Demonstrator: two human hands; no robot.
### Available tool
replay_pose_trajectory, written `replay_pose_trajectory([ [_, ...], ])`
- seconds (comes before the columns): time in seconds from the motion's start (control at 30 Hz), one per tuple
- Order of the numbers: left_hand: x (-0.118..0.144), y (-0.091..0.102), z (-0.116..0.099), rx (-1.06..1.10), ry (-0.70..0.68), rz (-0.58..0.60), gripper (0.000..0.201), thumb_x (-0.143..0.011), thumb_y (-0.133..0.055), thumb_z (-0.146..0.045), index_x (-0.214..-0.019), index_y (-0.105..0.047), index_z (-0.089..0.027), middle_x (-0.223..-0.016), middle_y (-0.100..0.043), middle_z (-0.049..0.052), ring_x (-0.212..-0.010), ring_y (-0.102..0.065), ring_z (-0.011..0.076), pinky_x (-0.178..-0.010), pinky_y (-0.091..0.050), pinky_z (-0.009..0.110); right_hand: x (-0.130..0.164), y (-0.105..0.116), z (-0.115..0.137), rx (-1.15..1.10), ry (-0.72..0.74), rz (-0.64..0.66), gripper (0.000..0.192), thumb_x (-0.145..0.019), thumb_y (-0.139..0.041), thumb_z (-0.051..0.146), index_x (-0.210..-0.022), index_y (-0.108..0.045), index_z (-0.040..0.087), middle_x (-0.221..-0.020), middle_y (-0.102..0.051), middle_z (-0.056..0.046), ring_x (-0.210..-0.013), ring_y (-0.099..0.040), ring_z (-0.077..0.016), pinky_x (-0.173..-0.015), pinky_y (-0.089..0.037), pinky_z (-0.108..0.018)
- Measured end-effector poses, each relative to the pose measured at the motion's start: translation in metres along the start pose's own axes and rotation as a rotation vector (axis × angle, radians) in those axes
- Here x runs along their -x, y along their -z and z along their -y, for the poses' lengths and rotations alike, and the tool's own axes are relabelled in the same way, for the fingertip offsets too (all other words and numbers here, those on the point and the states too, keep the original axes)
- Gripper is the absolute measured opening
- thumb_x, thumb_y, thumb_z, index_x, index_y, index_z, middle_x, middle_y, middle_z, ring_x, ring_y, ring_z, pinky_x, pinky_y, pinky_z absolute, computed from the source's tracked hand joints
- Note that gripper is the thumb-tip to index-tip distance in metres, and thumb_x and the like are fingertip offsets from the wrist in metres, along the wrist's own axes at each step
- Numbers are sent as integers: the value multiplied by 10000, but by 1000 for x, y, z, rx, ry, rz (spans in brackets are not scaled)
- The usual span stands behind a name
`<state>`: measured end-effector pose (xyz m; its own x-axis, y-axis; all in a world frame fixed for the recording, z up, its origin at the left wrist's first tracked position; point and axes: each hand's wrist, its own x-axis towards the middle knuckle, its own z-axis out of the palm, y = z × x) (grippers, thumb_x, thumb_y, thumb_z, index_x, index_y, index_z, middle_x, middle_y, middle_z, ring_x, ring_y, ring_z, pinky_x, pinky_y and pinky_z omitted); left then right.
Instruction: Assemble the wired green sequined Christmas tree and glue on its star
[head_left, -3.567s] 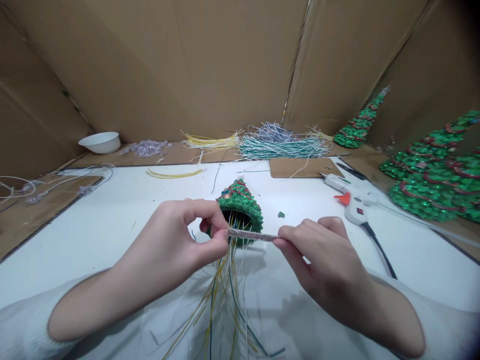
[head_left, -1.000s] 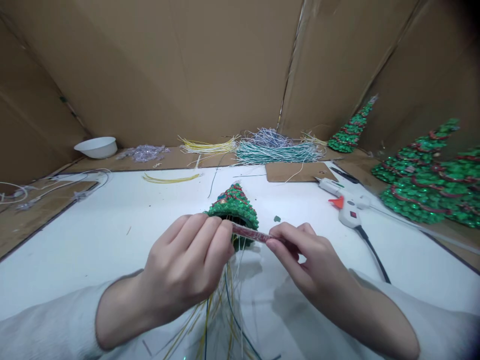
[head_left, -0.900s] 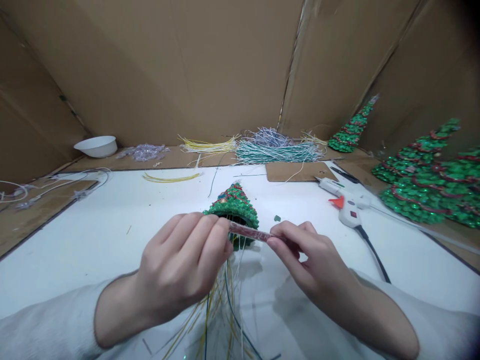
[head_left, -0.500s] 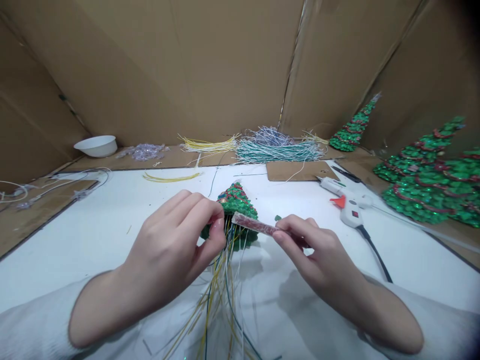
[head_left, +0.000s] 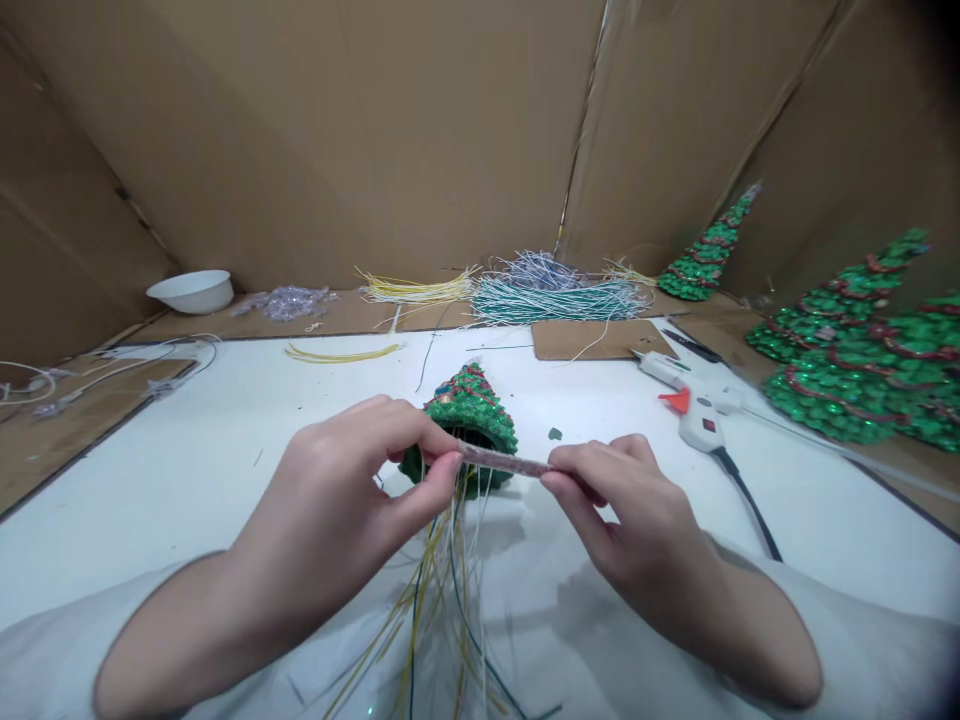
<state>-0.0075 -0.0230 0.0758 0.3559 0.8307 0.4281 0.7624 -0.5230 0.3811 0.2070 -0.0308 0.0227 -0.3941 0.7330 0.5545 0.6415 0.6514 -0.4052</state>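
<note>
A short brownish-pink flat strip (head_left: 504, 461) is stretched level between my two hands. My left hand (head_left: 352, 480) pinches its left end between thumb and forefinger, and my right hand (head_left: 626, 500) pinches the right end. Just behind the strip, a small green Christmas tree (head_left: 472, 400) with red garland lies tipped over, its dark hollow base facing me. Yellow, white and dark green wires (head_left: 450, 560) trail out of that base toward me over the white tabletop. Part of the base is hidden by the strip and my left fingers.
A white glue gun (head_left: 697, 420) with an orange trigger lies at the right, near finished green trees (head_left: 840, 390). Bundles of yellow wires (head_left: 420, 290) and green wires (head_left: 559, 302) lie at the back. A white bowl (head_left: 193, 292) and clear plastic pieces (head_left: 289, 303) stand back left.
My left thumb and forefinger have taken hold of the strip's left end. The strip has turned closer to level and dropped slightly, uncovering more of the tree's hollow base.
</note>
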Motion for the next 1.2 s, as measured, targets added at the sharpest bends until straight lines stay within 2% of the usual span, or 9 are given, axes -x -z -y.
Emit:
replay_pose_trajectory([
  [0.1, -5, 8, 0, 107, 121, 128, 93, -749, -620, -226, -663, -647, -247, -613, -628, -93, -555, -537, 64, -511, -405, 161, 2, -1, 0, 33, 55, -16, 77, -899, -497, 147, -832, -523, 174, -662, -545, 40, -578, -420, -97, -656, -279, -270],
  [0.33, -9, 18, 6, 263, 193, 323, 106, -750, -603, -223, -689, -679, -264, -630, -642, -88, -599, -546, 72, -575, -429, 144, 1, 1, 1, -48, 31, 7, 67, -893, -513, 150, -839, -518, 189, -676, -563, 50, -598, -427, -96, -662, -286, -257],
  [0.4, -10, 19, 6, 284, 199, 345, 109, -748, -604, -211, -686, -681, -256, -615, -633, -75, -592, -545, 81, -562, -430, 150, 1, 3, 1, -95, -1, 39, 72, -892, -517, 150, -836, -514, 196, -674, -563, 60, -593, -437, -88, -664, -295, -249],
  [0.53, -11, 18, 7, 354, 160, 315, 155, -725, -608, -144, -612, -655, -239, -550, -587, -63, -539, -514, 81, -493, -409, 149, 0, 7, 3, -140, -74, 119, 75, -901, -506, 183, -830, -519, 205, -666, -573, 62, -586, -455, -87, -659, -313, -245],
  [0.7, -13, 20, 12, 438, 186, 433, 174, -804, -590, -265, -647, -661, -245, -513, -508, -55, -462, -434, 71, -391, -350, 147, -4, 10, 5, -206, -166, 185, 137, -917, -476, 236, -793, -533, 219, -646, -582, 57, -579, -461, -102, -634, -333, -248],
  [0.87, -14, 21, 15, 504, 244, 494, 174, -824, -584, -297, -680, -669, -247, -520, -485, -45, -464, -426, 73, -394, -344, 154, -7, 10, 5, -244, -215, 211, 155, -914, -481, 260, -776, -541, 222, -607, -550, 66, -565, -454, -99, -612, -339, -242],
  [1.0, -13, 20, 12, 467, 236, 431, 170, -809, -589, -274, -659, -665, -255, -505, -484, -57, -455, -424, 67, -387, -333, 147, -8, 10, 5, -243, -216, 201, 159, -913, -480, 259, -771, -540, 221, -599, -542, 66, -559, -451, -98, -597, -341, -237],
  [1.2, -9, 15, 7, 254, 80, 190, 144, -741, -594, -143, -661, -645, -250, -589, -601, -81, -552, -530, 68, -513, -427, 132, -8, 9, 5, -228, -223, 207, 162, -911, -477, 255, -767, -542, 220, -594, -546, 53, -564, -457, -109, -601, -362, -239],
])
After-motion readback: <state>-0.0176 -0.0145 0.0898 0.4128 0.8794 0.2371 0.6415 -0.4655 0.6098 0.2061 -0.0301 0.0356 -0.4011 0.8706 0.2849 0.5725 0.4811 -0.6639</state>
